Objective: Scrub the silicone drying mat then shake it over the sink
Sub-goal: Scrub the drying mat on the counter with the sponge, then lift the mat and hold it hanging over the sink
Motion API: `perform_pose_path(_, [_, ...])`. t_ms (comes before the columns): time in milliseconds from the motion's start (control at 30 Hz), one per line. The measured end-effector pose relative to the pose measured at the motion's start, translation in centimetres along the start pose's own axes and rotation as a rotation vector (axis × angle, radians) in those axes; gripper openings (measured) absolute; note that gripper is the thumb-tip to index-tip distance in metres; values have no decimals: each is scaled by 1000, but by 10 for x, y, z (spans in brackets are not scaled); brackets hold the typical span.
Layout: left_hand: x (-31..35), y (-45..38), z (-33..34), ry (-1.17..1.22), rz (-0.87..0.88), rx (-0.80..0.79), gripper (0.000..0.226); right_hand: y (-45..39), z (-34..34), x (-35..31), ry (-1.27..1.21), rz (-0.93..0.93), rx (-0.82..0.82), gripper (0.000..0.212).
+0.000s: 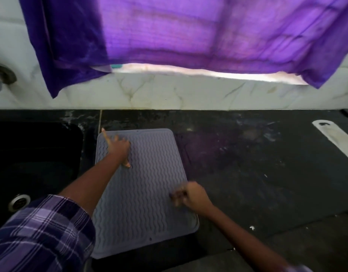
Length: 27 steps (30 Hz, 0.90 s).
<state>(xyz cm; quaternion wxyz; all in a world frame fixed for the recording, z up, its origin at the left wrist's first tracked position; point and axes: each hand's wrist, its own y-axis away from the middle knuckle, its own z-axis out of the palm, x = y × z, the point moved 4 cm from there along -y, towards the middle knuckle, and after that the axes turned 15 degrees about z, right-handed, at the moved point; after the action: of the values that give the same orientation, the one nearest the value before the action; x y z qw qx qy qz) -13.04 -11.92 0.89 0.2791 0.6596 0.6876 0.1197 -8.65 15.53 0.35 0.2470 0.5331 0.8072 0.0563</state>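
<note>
The grey silicone drying mat (pixel 149 193), ribbed with wavy lines, lies flat on the dark counter (pixel 257 173) just right of the black sink (pixel 31 163). My left hand (pixel 118 148) rests on the mat's far left corner with its fingers spread and nothing in it. My right hand (pixel 192 195) is at the mat's right edge, blurred by motion, with its fingers curled. Something dark shows at its fingertips. I cannot tell whether it is an object, the mat's edge or shadow.
The sink's metal drain (pixel 19 201) shows at the lower left and a tap fitting (pixel 0 77) on the wall above. A purple cloth (pixel 189 36) hangs over the white marbled backsplash (pixel 189 93). A flat white object (pixel 336 138) lies at the counter's far right.
</note>
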Motion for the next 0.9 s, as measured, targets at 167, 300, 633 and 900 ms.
perform_pose_path(167, [13,7,8,-76,-26,28,95,-35,-6,-6,128,75,105,38])
perform_pose_path(300, [17,7,9,-66,-39,27,73,18,17,4,158,-29,183,45])
perform_pose_path(633, [-17,-9,-2,10,-151,72,34,-37,-72,82,158,218,374,53])
perform_pose_path(900, [-58,-22,7,27,-231,126,42,-116,-61,64,196,293,439,57])
